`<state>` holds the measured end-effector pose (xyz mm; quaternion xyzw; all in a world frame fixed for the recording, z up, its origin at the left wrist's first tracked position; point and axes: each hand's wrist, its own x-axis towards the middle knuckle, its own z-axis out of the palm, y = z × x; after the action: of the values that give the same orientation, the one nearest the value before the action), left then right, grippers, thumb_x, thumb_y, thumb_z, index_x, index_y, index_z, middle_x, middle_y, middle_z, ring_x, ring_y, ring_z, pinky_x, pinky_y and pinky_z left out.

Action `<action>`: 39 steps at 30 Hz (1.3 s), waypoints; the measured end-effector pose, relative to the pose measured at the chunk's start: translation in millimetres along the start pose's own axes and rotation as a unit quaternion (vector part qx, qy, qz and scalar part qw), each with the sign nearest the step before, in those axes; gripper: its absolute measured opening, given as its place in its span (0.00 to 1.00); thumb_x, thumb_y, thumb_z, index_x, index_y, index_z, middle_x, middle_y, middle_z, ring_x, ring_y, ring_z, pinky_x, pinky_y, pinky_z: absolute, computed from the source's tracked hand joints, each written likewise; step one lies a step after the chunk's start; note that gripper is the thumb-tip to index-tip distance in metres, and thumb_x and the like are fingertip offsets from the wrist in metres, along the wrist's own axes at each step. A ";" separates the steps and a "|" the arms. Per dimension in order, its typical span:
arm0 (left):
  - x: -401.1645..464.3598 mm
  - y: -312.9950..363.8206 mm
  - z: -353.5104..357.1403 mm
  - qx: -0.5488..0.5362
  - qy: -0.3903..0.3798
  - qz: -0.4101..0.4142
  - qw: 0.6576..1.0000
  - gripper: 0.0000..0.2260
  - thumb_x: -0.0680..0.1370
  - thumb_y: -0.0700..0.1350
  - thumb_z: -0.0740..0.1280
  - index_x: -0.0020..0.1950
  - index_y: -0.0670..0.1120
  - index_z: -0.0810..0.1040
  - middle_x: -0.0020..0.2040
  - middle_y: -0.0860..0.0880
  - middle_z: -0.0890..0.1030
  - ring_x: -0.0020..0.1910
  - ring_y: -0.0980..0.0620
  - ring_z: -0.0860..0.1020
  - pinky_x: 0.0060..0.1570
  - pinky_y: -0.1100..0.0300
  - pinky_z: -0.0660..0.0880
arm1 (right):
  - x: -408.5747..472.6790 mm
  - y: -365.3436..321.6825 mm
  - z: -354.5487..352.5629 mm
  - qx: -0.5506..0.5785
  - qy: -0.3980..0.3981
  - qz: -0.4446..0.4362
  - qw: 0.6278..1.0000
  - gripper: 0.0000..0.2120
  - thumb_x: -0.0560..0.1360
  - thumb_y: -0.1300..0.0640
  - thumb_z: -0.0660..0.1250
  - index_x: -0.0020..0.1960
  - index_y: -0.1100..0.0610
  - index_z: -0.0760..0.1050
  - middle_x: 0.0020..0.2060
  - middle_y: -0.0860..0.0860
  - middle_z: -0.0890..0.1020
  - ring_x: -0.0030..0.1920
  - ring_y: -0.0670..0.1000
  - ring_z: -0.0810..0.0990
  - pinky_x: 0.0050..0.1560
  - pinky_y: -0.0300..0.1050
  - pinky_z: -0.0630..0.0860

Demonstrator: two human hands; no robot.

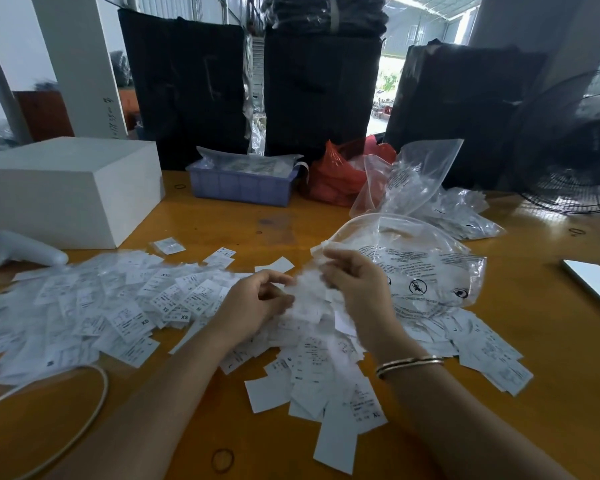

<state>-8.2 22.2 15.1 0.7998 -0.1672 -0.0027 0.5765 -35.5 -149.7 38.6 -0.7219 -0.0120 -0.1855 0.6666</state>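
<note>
- Orange-brown wooden table (257, 216) in an open-sided workroom, with tall black bags (187, 88) standing along its far edge and a black floor fan (575, 150) at the far right.
- Both hands meet over the middle of the table, holding a bunch of labels (307, 299) just above the heap.
- Left hand (257, 303): fingers curled, the tips pinching the bunch's left edge.
- Right hand (357, 289): fingers curled round the bunch's right side, with a metal bangle (409, 363) on the wrist.
- Motion blurs the bunch; its long axis runs roughly away from the person, far end up at the right fingertips. Its print cannot be read.
- Loose size labels (101, 306) lie scattered flat to the left, under the hands and toward the near edge, pointing every way; XS, M and XL are legible.
- A clear plastic bag (430, 271) printed with warnings lies just behind the right hand, its rim toward the hands; whether it holds anything I cannot tell.
- A second clear bag (413, 174) stands crumpled behind it.
- A blue plastic tray (239, 188) holds clear packets of printed sheets.
- Beside the tray a red plastic bag (336, 178) sits open.
- A white box (66, 188) stands at the left; a phone (593, 282) lies at the right.
</note>
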 end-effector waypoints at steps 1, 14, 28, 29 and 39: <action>0.7 -1.3 -1.3 -0.004 0.017 -0.003 1.000 0.07 0.75 0.44 0.70 0.49 0.56 0.77 0.35 0.55 0.82 0.32 0.62 0.78 0.31 0.69 0.72 | 6.4 -4.9 -7.0 0.006 0.028 -0.002 1.000 0.13 0.73 0.65 0.68 0.46 0.47 0.80 0.36 0.47 0.84 0.35 0.44 0.79 0.38 0.36 0.77; 0.6 1.3 -4.6 0.021 0.134 -0.021 0.991 0.05 0.77 0.50 0.67 0.44 0.51 0.80 0.37 0.57 0.80 0.39 0.58 0.78 0.37 0.66 0.71 | 92.8 8.1 -87.7 -0.514 -0.044 0.059 0.854 0.17 0.77 0.60 0.61 0.30 0.60 0.74 0.39 0.57 0.79 0.33 0.53 0.74 0.38 0.46 0.74; -0.5 2.9 -7.2 -0.008 0.126 -0.001 0.992 0.13 0.76 0.37 0.65 0.48 0.57 0.77 0.40 0.64 0.82 0.38 0.65 0.79 0.36 0.68 0.76 | 9.9 17.5 11.5 -0.540 -0.270 -0.153 0.782 0.18 0.77 0.46 0.59 0.65 0.48 0.73 0.61 0.46 0.76 0.60 0.48 0.71 0.60 0.48 0.65; -0.1 3.3 -7.2 -0.009 0.130 0.000 0.991 0.12 0.76 0.38 0.66 0.49 0.57 0.75 0.40 0.65 0.83 0.39 0.65 0.79 0.38 0.67 0.75 | 10.9 16.9 12.1 -0.522 -0.264 -0.136 0.800 0.18 0.76 0.48 0.61 0.65 0.49 0.74 0.60 0.47 0.76 0.59 0.49 0.72 0.60 0.48 0.68; -0.8 2.8 -6.5 -0.041 0.140 0.007 0.989 0.12 0.79 0.42 0.64 0.45 0.59 0.81 0.41 0.50 0.82 0.37 0.54 0.77 0.36 0.64 0.73 | -1.6 21.9 4.4 -0.211 -0.175 -0.002 0.962 0.17 0.73 0.65 0.66 0.57 0.48 0.75 0.40 0.45 0.79 0.41 0.44 0.77 0.45 0.38 0.75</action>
<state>-8.4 27.6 19.7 0.7667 -0.0898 0.1064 0.6268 -30.1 -147.6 17.0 -0.8671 -0.0902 -0.0559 0.4867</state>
